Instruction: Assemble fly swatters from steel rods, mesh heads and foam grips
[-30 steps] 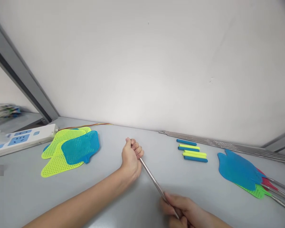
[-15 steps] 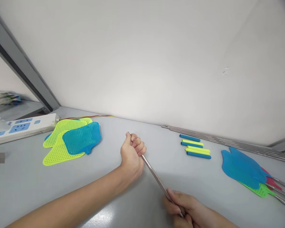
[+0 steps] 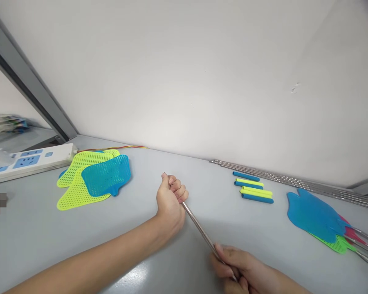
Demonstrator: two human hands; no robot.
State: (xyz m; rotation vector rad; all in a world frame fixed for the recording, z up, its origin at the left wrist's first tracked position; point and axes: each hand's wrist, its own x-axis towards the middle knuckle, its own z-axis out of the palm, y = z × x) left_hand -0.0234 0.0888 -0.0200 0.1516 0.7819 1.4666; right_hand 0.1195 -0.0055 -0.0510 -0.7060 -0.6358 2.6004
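Note:
A thin metal rod [image 3: 199, 226] slants between my two hands over the grey table. My left hand [image 3: 171, 200] is wrapped round its upper part, the thumb by the tip. Lower down, my right hand [image 3: 237, 265] grips the same rod between thumb and fingers; its lower end is hidden there. To the left lie perforated yellow fly swatter heads [image 3: 76, 198] with a blue swatter head [image 3: 101, 175] on top. Several blue and yellow handle tubes [image 3: 253, 188] lie to the right of my left hand.
Metal rods [image 3: 282, 179] lie along the wall's foot. At right are swatters on rods, a blue one [image 3: 315, 214] uppermost over red and green ones. A white power strip [image 3: 46, 159] sits at left, with thin wires [image 3: 116, 148] behind.
Both hands keep their hold on the rod in almost the same place. The view has shifted slightly; the things on the table have not moved.

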